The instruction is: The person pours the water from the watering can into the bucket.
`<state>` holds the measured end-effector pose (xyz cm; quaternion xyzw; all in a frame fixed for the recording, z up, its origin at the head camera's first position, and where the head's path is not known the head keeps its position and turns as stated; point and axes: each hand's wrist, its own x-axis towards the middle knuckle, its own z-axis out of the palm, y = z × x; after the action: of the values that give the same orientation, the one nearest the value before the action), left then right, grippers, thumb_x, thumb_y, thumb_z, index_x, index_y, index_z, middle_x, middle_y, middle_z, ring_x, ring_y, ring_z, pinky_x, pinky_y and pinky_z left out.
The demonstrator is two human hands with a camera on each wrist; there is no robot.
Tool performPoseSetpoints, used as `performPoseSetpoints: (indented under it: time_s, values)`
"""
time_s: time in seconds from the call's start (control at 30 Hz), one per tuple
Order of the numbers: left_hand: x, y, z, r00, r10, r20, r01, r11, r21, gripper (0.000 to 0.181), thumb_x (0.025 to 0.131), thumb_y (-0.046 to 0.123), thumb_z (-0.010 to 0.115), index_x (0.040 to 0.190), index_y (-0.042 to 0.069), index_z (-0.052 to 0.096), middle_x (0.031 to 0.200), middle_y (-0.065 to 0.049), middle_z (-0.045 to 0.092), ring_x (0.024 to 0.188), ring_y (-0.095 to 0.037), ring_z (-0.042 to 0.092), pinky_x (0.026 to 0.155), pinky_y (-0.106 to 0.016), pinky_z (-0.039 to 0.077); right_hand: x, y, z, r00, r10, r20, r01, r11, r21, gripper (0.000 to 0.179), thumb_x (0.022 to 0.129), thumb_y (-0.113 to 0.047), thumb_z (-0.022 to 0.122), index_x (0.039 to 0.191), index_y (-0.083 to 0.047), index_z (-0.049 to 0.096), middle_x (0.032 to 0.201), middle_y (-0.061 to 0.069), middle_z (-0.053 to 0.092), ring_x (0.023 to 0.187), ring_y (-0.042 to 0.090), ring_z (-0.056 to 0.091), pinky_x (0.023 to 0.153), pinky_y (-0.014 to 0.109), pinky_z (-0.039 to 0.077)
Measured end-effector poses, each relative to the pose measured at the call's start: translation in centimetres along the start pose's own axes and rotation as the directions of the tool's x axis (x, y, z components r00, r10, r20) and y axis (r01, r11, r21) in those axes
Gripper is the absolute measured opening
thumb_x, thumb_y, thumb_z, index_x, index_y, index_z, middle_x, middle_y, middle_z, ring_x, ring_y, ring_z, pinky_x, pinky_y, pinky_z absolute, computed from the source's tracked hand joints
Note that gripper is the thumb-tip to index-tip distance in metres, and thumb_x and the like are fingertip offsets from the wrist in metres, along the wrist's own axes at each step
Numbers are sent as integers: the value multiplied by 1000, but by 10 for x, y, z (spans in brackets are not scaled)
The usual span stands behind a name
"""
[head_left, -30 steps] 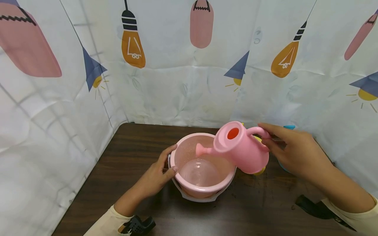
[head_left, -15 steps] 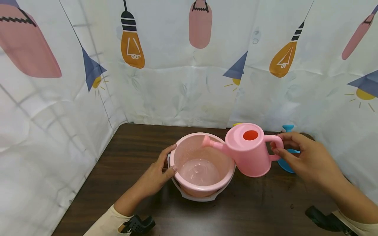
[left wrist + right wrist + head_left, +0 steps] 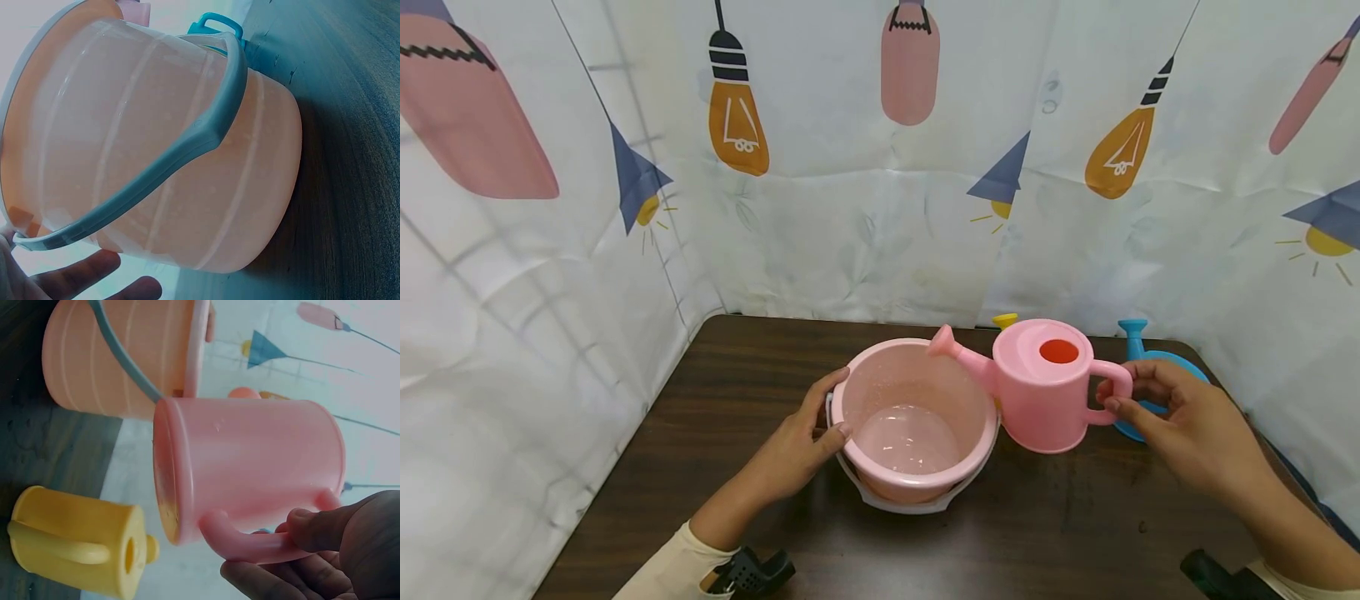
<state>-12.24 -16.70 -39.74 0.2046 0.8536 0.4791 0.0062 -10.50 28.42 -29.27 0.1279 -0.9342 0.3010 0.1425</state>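
Note:
My left hand (image 3: 801,450) grips the left rim of a pink bucket (image 3: 917,479), thumb over the rim and fingers spread along its outer side. Shallow clear water (image 3: 906,437) lies at the bucket's bottom. The bucket's grey handle (image 3: 215,125) hangs down its side in the left wrist view. My right hand (image 3: 1187,425) holds a pink toy watering can (image 3: 1045,400) by its loop handle, thumb against fingers. The can is nearly upright, right of the bucket and raised off the table, with its spout tip overlapping the bucket's far right rim in the head view.
A yellow watering can (image 3: 72,540) stands behind the pink one, mostly hidden in the head view. A blue watering can (image 3: 1176,362) stands at the back right, partly behind my right hand. Dark wooden table (image 3: 760,358); printed white curtain (image 3: 835,233) along the back and left.
The right hand has tipped the pink watering can back from a pour to nearly upright and moved it rightward, its spout rising toward the rim. The left hand and bucket have stayed put.

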Motion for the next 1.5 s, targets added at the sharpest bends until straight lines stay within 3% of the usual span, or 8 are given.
performPoseSetpoints:
  time_s: [0.1,0.33,0.47,0.63,0.83,1.07,1.3,1.5]
  values:
    - [0,0,0,1000,5,2,-5,1000,1,70,102,35,57,161,32,19,129,-12,63,113,-22,63,93,-49,50,-2,4,2,1000,5,-4,-5,1000,15,25,93,-16,78,115,-10,66,101,0,76,97,-22,55,59,24,45]
    - [0,-1,0,1000,2,4,-2,1000,4,70,102,35,56,161,33,19,127,-11,64,112,-22,63,92,-48,50,-5,14,2,998,61,-27,-61,998,-3,24,94,-23,77,115,-13,68,110,10,73,96,-25,51,59,24,45]
    - [1,-1,0,1000,2,8,-2,1000,-3,70,102,35,56,161,33,19,127,-12,64,113,-22,63,92,-48,51,-8,20,1,998,58,-38,-57,998,35,17,97,-22,73,113,-18,68,103,-4,73,95,-21,56,57,24,43]
    - [1,-1,-1,1000,4,6,-4,1000,-4,70,102,36,56,161,34,19,128,-12,63,112,-22,63,92,-49,51,-11,29,-3,994,76,-79,-68,993,100,22,98,-16,72,118,-12,66,98,-18,72,96,-19,58,57,20,44]
    - [1,0,0,1000,3,4,-3,1000,2,70,102,36,56,161,34,19,129,-12,62,112,-23,63,92,-50,50,-15,43,-9,984,128,-122,-116,988,100,25,97,-14,73,118,-6,63,97,-33,64,92,-22,56,63,12,45]
    - [1,1,-1,1000,16,7,-17,1000,22,69,102,38,56,161,30,21,130,-13,62,112,-24,63,92,-50,51,-20,53,-14,956,239,-168,-222,968,114,22,96,-22,74,113,-14,62,91,-39,60,84,-24,55,60,11,45]
    - [1,0,-1,1000,6,5,-6,1000,18,69,102,38,55,161,31,20,129,-13,63,113,-24,63,95,-52,50,-22,65,-16,932,311,-185,-299,950,91,41,96,-29,74,121,1,60,87,-41,53,79,-26,51,57,14,46]
    - [1,1,-1,1000,-14,11,14,1000,-14,70,102,38,55,161,33,19,132,-13,61,115,-24,62,97,-53,48,-20,70,-12,911,352,-214,-343,936,80,50,97,-34,71,125,4,57,84,-40,52,76,-26,50,55,15,46]
